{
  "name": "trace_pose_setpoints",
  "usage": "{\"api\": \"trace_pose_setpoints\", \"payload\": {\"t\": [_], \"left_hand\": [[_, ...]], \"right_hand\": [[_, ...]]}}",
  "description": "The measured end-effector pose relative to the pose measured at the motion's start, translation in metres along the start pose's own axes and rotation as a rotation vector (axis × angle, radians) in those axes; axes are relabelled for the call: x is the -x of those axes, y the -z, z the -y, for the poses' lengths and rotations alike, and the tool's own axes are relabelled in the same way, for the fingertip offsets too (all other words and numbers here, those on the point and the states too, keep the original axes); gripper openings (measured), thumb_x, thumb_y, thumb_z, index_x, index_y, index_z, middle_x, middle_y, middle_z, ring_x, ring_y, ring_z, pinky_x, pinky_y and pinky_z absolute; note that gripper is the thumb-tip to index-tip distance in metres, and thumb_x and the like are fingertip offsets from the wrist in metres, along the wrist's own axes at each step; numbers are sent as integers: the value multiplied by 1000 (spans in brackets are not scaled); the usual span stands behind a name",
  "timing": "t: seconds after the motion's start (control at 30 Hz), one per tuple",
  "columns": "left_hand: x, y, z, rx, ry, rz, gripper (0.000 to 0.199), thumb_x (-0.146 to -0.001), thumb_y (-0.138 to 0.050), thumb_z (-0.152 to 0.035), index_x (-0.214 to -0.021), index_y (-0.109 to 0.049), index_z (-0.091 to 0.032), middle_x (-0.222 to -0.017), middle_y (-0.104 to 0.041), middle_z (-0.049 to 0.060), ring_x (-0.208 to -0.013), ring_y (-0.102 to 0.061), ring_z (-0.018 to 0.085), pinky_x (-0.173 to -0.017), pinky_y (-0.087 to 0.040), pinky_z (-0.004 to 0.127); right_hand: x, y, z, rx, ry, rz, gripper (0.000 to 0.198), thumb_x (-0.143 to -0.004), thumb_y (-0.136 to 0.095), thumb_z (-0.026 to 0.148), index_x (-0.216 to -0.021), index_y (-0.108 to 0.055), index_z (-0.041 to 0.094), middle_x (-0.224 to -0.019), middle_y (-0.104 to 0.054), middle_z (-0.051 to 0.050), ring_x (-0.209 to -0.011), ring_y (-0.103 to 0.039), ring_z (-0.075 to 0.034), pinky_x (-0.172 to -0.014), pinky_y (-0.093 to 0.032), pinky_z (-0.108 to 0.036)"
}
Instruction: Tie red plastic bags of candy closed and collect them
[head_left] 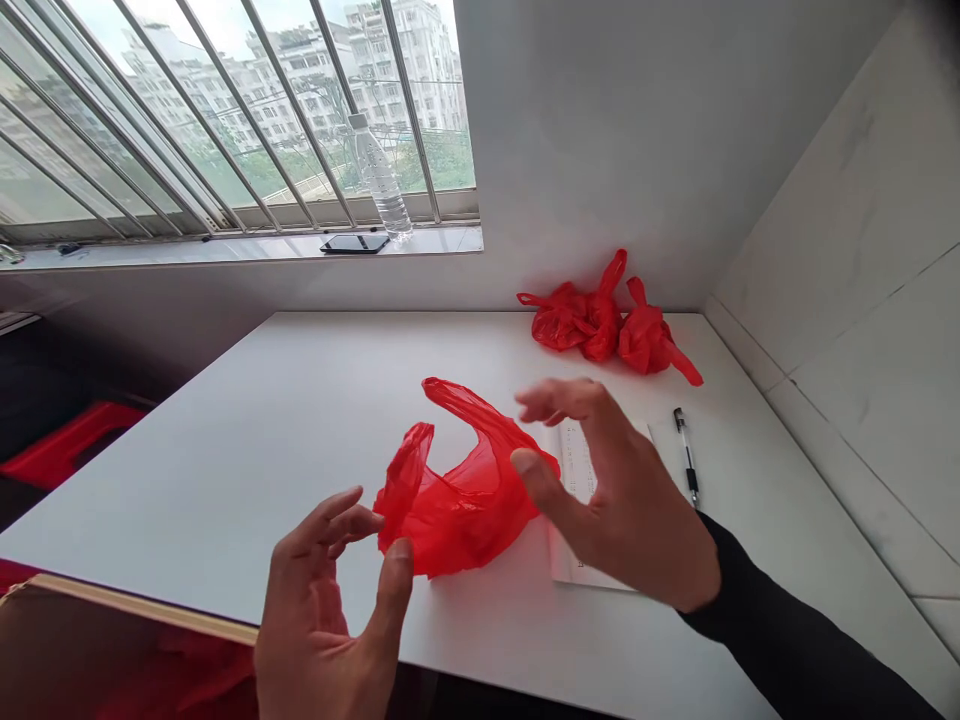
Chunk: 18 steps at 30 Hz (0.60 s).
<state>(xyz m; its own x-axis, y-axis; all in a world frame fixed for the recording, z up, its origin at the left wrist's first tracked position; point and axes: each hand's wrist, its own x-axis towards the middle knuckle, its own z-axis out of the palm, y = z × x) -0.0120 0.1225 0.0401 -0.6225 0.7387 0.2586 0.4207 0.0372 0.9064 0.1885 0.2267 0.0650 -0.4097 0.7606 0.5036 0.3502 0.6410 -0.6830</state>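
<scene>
A red plastic bag (469,515) with two loop handles sits on the white table (225,440), its mouth spread between the handles. Left of the bag, my left hand (334,590) is raised with thumb and fingers apart; its fingertips come close to the bag's side, and I cannot tell whether they touch. My right hand (615,490) hovers at the bag's right side, fingers curved and parted from the thumb, holding nothing. Under that hand lies a white printed booklet (577,470), partly hidden by the hand and the bag.
Crumpled red bags (577,318) lie at the table's back right, against the wall. A black pen (685,455) rests beside the booklet. On the windowsill are a clear bottle (381,185) and a phone (354,243). An open cardboard box (135,605) with red material inside stands at lower left.
</scene>
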Motion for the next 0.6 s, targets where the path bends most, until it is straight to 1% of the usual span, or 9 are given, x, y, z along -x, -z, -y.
{"api": "trace_pose_setpoints", "payload": {"t": [0.07,0.13,0.2,0.27,0.3,0.33,0.43,0.53,0.6], "left_hand": [[4,-3,-5,-79,-5,63,47,-78,-76,-49,-122,-64,-36,-98,-63,-1,-108,-62,24,-111,-44,44],[2,-5,-7,-159,23,69,53,-79,-74,-53,-129,-61,-39,-89,-61,-3,-99,-62,23,-109,-43,46],[-3,-6,-5,-191,66,43,79,-77,-75,-56,-148,-44,-40,-78,-59,-5,-85,-60,21,-99,-48,45],[-10,-6,0,-166,141,92,96,-77,-75,-58,-157,-26,-37,-67,-54,-8,-70,-56,19,-85,-51,40],[-12,-7,3,-145,182,164,94,-78,-74,-58,-157,-29,-35,-64,-51,-9,-65,-54,17,-77,-50,36],[-13,-7,7,-124,218,258,86,-79,-72,-59,-153,-37,-33,-62,-50,-9,-62,-51,16,-71,-49,32],[-8,-13,19,-105,261,521,59,-82,-70,-58,-130,-62,-25,-62,-48,-6,-57,-46,13,-55,-40,25],[1,-17,26,-103,264,603,46,-85,-67,-56,-116,-67,-23,-57,-48,-6,-53,-45,13,-51,-39,25],[3,-16,30,-53,267,562,37,-88,-64,-53,-109,-67,-22,-62,-56,-3,-57,-52,14,-54,-45,26]], "right_hand": [[4,-11,5,-19,120,183,32,-103,-47,20,-134,-46,28,-122,-64,-5,-111,-61,-21,-99,-52,-37],[5,-23,1,120,175,398,43,-96,-46,5,-136,-49,21,-123,-65,-9,-112,-61,-24,-98,-53,-40],[5,-33,-9,318,139,559,53,-83,-46,-6,-132,-54,14,-115,-68,-13,-105,-63,-29,-95,-53,-45],[5,-39,-17,438,77,690,52,-75,-47,-10,-118,-61,14,-100,-70,-11,-90,-64,-28,-89,-54,-47],[5,-41,-20,463,49,740,47,-73,-48,-10,-110,-63,14,-93,-70,-10,-84,-64,-27,-87,-54,-46],[6,-41,-21,475,36,781,42,-72,-48,-9,-103,-64,15,-87,-69,-9,-80,-64,-26,-85,-54,-45],[12,-42,-22,440,48,860,33,-72,-53,-5,-93,-64,18,-81,-68,-7,-73,-62,-24,-77,-52,-42],[17,-40,-23,319,82,867,38,-73,-56,-3,-99,-65,22,-78,-67,-3,-68,-60,-22,-61,-44,-36],[20,-39,-26,197,80,821,39,-73,-55,-3,-100,-65,25,-77,-66,-2,-69,-60,-20,-57,-39,-32]]}}
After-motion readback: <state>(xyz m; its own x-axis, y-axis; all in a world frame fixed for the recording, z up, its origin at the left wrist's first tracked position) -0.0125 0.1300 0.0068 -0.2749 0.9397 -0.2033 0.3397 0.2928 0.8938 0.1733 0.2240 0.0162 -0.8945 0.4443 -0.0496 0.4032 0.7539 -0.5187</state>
